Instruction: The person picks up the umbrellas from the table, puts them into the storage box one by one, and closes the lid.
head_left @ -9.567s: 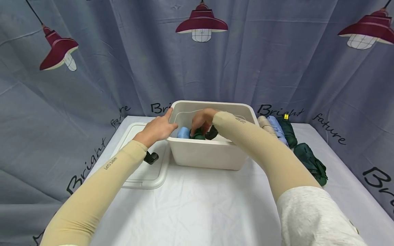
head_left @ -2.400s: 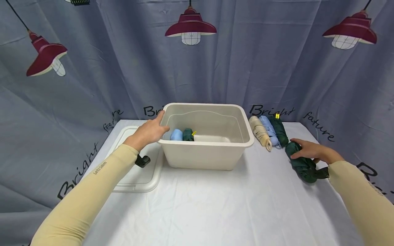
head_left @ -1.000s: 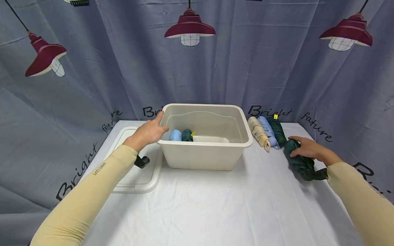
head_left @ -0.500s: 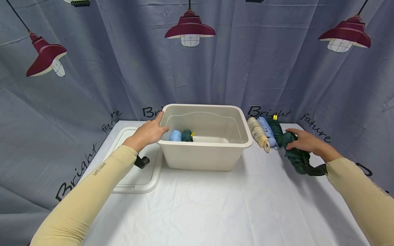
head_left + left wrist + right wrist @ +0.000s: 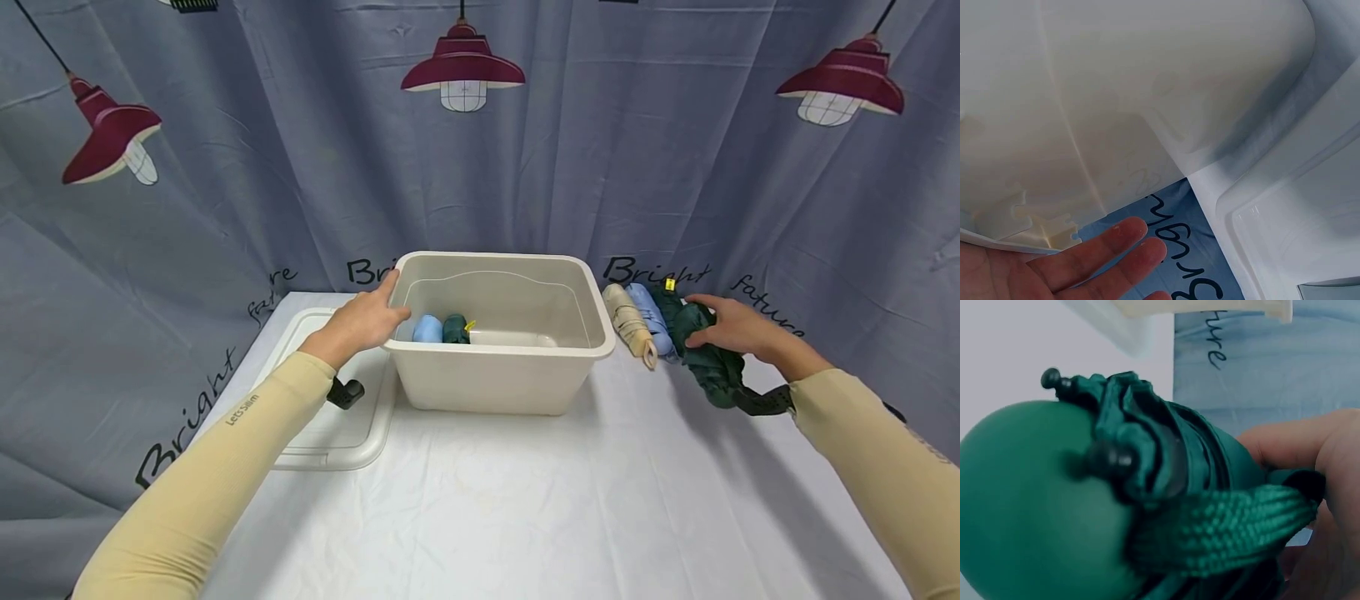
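The dark green folded umbrella [image 5: 718,373] is sitting in the grasp of the right hand [image 5: 738,327], fingers and thumb curling round it, at the table's right side. In the right wrist view its rounded end [image 5: 1029,506] is facing the camera, a woven strap [image 5: 1229,531] looping out. Its far end is overlapping another green umbrella [image 5: 667,307]; whether they are touching, I cannot tell. Beside that, a light blue umbrella [image 5: 649,317] and a beige umbrella [image 5: 628,321] are lying next to the box [image 5: 487,379]. Inside, a blue bundle [image 5: 428,330] and a green bundle [image 5: 454,330] are standing together. The left hand [image 5: 360,323] is resting at the box's left rim, fingers extended. The lid [image 5: 367,429] is lying left of the box.

The step in hand seems to be moving the held umbrella; shifting it boxward would be calling for a steady grip and clearance over row and rim.
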`<state>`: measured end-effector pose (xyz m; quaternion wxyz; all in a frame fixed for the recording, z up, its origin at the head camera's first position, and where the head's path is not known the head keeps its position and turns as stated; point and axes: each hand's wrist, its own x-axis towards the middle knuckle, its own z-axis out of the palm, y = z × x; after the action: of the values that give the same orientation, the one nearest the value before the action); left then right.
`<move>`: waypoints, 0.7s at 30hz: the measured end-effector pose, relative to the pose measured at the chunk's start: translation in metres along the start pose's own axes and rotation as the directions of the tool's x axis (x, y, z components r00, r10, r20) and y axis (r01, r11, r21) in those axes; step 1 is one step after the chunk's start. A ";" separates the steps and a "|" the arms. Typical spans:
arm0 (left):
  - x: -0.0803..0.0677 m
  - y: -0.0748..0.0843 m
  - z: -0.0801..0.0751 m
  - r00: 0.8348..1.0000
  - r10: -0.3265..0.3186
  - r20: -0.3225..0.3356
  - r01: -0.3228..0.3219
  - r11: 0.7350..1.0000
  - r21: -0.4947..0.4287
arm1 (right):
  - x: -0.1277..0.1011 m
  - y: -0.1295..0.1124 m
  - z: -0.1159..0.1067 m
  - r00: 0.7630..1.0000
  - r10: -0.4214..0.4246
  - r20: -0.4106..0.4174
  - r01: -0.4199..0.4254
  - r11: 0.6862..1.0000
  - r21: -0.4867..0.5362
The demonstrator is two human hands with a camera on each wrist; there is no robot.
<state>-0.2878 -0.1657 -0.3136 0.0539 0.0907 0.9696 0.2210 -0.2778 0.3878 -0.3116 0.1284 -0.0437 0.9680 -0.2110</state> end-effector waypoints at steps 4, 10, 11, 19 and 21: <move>0.000 -0.001 0.000 1.000 0.003 0.001 -0.003 1.000 -0.004 | -0.001 -0.009 -0.004 1.000 -0.004 -0.002 0.004 1.000 0.000; -0.001 0.001 -0.001 1.000 -0.001 0.006 0.001 1.000 -0.013 | -0.001 -0.019 -0.010 1.000 -0.016 -0.010 0.016 1.000 -0.001; -0.001 0.001 -0.001 1.000 -0.002 0.010 0.002 1.000 -0.012 | -0.001 -0.021 -0.010 1.000 -0.017 -0.009 0.017 1.000 -0.002; 0.000 0.000 -0.001 1.000 -0.010 0.011 0.010 1.000 -0.011 | -0.001 -0.037 -0.015 0.999 -0.042 -0.014 0.042 0.999 -0.013; 0.000 0.000 -0.001 1.000 -0.011 0.013 0.011 1.000 -0.014 | -0.001 -0.042 -0.017 0.999 -0.044 -0.014 0.044 0.999 -0.014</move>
<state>-0.2879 -0.1663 -0.3130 0.0618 0.0864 0.9681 0.2270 -0.2798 0.3564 -0.2790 0.1163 -0.0643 0.9692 -0.2075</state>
